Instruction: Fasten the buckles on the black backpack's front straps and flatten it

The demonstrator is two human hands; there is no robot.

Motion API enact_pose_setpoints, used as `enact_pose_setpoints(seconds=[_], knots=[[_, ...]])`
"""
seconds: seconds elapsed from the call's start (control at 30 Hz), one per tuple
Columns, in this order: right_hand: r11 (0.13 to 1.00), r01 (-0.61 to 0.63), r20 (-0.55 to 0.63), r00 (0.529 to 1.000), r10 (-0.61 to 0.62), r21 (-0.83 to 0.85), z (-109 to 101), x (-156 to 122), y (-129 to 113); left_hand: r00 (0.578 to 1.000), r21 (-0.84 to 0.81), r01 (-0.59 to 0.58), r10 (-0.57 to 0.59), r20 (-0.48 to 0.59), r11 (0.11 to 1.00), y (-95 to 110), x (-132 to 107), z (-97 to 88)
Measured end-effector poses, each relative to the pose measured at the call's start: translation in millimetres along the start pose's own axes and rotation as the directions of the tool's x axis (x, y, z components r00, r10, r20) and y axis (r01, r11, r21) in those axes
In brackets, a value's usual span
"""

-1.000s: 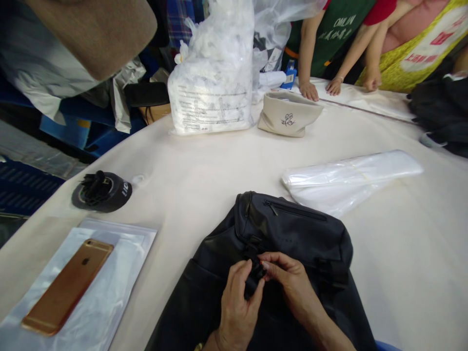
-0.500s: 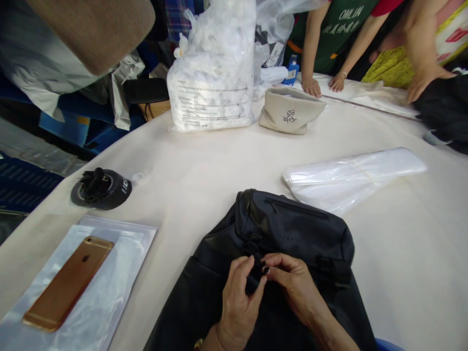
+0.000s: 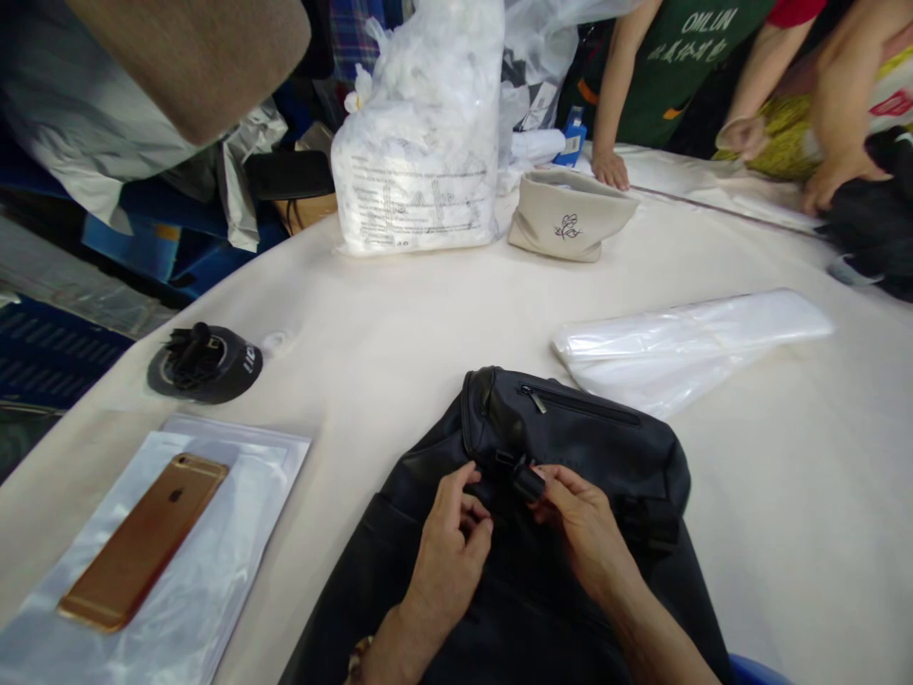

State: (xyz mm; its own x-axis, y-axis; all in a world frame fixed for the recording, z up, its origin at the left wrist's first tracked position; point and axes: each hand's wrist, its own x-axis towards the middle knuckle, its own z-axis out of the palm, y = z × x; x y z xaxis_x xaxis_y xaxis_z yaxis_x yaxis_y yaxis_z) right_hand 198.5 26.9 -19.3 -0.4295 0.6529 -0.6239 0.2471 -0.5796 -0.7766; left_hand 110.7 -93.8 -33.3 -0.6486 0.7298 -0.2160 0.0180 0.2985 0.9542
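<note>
A black backpack (image 3: 571, 428) lies on the cream-covered table in front of me. Two straps with buckles cross its front; the right one (image 3: 650, 523) lies against the bag. Between thumb and fingers, my right hand (image 3: 589, 533) pinches the end of the left buckle strap (image 3: 526, 479), lifting it off the bag. Just left of that strap, my left hand (image 3: 453, 547) hovers over the backpack with its fingers curled loosely apart and nothing in them. A zip with a metal pull (image 3: 534, 398) runs along the top flap.
A phone (image 3: 143, 542) rests on clear plastic sleeves (image 3: 263, 504) at left, near a black tape roll (image 3: 206, 363). Folded plastic bags (image 3: 691, 342) lie behind the backpack. Farther back stand a beige pouch (image 3: 571, 214) and a stuffed white bag (image 3: 417, 162). Co-workers' hands (image 3: 610, 169) are across the table.
My left hand has come away from the buckle strap and moved left. My right hand keeps hold of the strap end, now raised and turned. A co-worker's hand has lifted from the table.
</note>
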Motion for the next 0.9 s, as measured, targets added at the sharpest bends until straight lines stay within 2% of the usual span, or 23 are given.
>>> enact_pose_setpoints(seconds=[0.1,0.2,0.37,0.53,0.63,0.73,0.9], knots=[[0.996,-0.063,-0.002,0.998,0.063,0.071,1.9,7.5,0.0,0.998,0.126,0.020,-0.028,0.063,0.992,4.2,11.0,-1.3],[0.992,-0.092,0.042,0.995,0.088,0.085,1.3,11.4,-1.7,0.992,0.181,0.054,-0.073,0.100,0.982,13.1,19.5,0.9],[0.994,-0.081,0.083,0.994,0.075,0.075,-0.8,12.9,-1.1,0.989,0.285,0.075,-0.108,0.099,0.955,19.3,27.0,7.6],[0.993,-0.065,0.065,0.996,0.059,0.099,-0.2,12.2,1.1,0.995,0.378,0.028,-0.062,0.078,0.925,20.6,31.6,12.0],[0.990,-0.068,0.027,0.998,0.065,0.127,1.5,12.9,2.4,0.998,0.429,0.010,-0.039,0.059,0.903,17.5,21.0,8.2],[0.985,-0.069,0.025,0.998,0.066,0.159,2.9,14.5,4.0,0.999,0.497,0.036,-0.026,-0.028,0.867,10.8,-1.1,2.2],[0.986,-0.056,0.022,0.998,0.053,0.155,4.0,15.0,6.2,0.991,0.744,0.086,-0.131,0.002,0.663,7.3,-25.5,8.1]])
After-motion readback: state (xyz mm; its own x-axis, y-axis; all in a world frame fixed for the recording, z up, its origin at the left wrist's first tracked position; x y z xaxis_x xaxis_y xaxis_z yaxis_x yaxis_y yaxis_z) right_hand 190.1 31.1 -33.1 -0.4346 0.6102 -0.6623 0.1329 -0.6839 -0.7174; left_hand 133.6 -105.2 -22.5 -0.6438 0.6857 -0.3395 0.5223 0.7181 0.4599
